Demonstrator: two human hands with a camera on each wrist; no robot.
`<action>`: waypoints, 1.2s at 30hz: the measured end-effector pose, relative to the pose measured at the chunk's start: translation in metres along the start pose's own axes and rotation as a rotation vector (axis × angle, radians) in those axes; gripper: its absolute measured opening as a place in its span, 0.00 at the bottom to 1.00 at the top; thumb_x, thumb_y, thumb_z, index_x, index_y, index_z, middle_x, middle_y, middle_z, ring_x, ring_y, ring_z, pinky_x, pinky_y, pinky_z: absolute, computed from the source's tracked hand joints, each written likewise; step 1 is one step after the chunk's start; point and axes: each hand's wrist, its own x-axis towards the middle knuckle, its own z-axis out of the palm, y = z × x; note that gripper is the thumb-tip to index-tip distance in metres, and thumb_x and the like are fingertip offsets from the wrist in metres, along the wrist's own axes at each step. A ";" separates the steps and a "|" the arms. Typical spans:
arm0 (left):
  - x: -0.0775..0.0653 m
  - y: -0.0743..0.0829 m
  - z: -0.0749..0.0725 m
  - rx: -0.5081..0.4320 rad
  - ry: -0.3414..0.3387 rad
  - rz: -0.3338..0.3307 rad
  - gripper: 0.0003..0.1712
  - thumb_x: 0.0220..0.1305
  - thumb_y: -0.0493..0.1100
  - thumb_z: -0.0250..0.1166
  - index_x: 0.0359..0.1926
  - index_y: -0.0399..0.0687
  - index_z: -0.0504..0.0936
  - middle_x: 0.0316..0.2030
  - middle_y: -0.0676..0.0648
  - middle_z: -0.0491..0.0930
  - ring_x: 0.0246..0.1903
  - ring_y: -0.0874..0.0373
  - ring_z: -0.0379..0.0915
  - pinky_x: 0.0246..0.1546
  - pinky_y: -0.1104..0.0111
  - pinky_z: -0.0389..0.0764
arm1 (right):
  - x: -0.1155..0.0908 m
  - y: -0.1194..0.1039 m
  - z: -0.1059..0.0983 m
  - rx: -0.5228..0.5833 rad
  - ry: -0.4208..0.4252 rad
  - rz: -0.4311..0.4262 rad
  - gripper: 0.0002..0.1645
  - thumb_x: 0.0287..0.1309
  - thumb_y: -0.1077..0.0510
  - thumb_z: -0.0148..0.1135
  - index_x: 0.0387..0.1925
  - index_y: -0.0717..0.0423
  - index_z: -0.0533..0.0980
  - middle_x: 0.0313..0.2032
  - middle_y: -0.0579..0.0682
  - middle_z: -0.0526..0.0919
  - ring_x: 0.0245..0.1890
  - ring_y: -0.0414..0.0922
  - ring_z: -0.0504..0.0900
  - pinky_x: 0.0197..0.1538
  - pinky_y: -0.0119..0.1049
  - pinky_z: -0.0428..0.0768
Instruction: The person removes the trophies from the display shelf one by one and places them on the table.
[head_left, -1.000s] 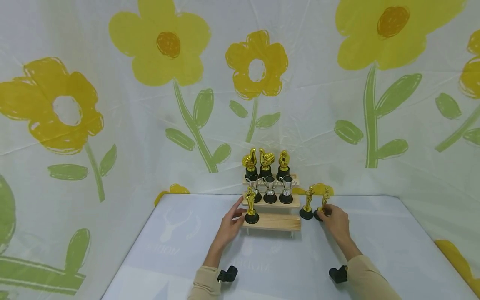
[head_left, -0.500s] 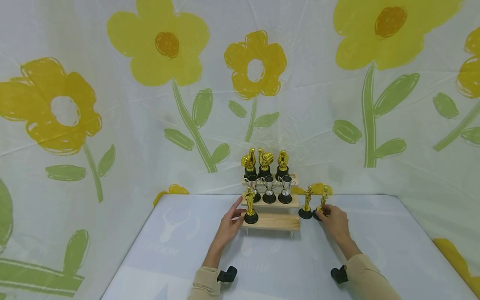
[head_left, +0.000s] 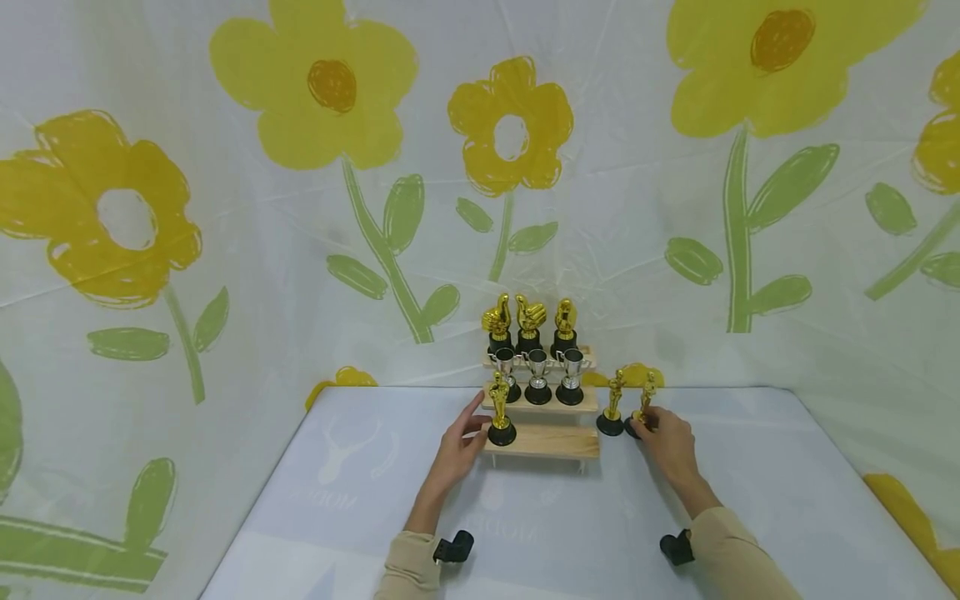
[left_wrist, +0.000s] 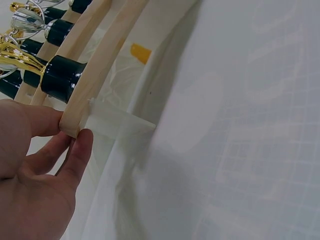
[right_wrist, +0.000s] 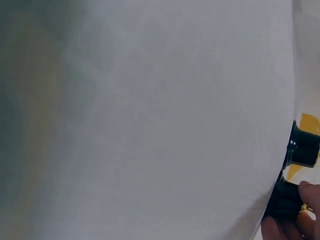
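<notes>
Figurines are waiting at two spots: one on the bottom shelf, beside the left hand, which is pinching that shelf's end; two on the table, the right hand pinching the outer one low. Six trophies are filling the upper shelves; two figurines seem left.

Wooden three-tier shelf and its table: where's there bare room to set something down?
Free: the bottom tier, right of its gold statuette, and the table in front, between the forearms.
Crowded: the middle tier, with silver trophy cups; the top tier, with gold trophies; and the table just right of these, where two more statuettes stand, one pinched by the right hand.
</notes>
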 end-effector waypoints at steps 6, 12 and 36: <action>-0.001 0.000 0.000 0.001 0.002 -0.001 0.36 0.67 0.26 0.54 0.74 0.43 0.58 0.53 0.29 0.78 0.55 0.32 0.75 0.54 0.46 0.78 | -0.001 0.000 0.001 -0.015 0.005 -0.015 0.28 0.65 0.55 0.61 0.57 0.73 0.72 0.48 0.69 0.82 0.51 0.63 0.81 0.52 0.56 0.79; -0.001 0.000 0.000 0.008 0.000 -0.001 0.36 0.67 0.26 0.54 0.74 0.45 0.59 0.52 0.30 0.79 0.55 0.34 0.75 0.54 0.47 0.78 | -0.002 -0.003 -0.003 -0.040 -0.028 -0.035 0.27 0.63 0.56 0.62 0.55 0.75 0.72 0.46 0.70 0.82 0.48 0.62 0.81 0.49 0.54 0.80; 0.008 -0.031 0.008 0.035 0.031 -0.019 0.38 0.68 0.28 0.54 0.75 0.56 0.58 0.54 0.33 0.79 0.55 0.38 0.76 0.55 0.48 0.78 | -0.026 -0.019 -0.013 -0.089 -0.064 0.009 0.26 0.60 0.47 0.63 0.44 0.70 0.79 0.35 0.65 0.83 0.25 0.49 0.75 0.20 0.39 0.72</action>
